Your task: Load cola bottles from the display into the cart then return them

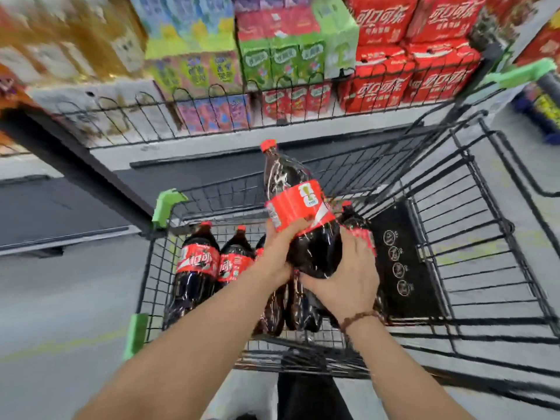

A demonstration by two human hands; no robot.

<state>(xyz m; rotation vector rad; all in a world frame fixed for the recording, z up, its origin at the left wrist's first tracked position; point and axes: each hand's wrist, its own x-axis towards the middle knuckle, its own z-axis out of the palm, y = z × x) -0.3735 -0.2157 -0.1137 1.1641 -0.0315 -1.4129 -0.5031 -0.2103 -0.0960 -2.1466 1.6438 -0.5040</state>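
Cola bottle (295, 207), large, dark and red-capped, held tilted above the basket of the shopping cart (224, 198), with its cap pointing away from you. Your left hand (280, 247) wraps the red label from the near-left side with its fingers curled round it. Your right hand (345, 277) cups the lower body from the right, its fingers curved against the plastic. Below and left of your left hand, two loaded bottles (197, 262) lean against the cart wall, and more lie directly beneath both hands. Beyond the hands, past the cart's far wall, red cola cartons (381, 86) stand behind a low wire fence (194, 107).

From this view alone you cannot tell whether the bottle is going down into the cart or coming up out of it. The same handling probably suits either:

- **Carrying the weight:** Let your right hand carry the weight from under the base, and let your left hand steer at the label. A full bottle is likely heavy, and its film looks slippery.
- **Lowering:** Aim for the open floor right of your right hand, beside the black seat panel (400, 262), rather than onto the bottles beneath.
- **Lifting:** Clear the far rim with the cap before you swing the bottle toward the fence, and avoid squeezing the soft wall.
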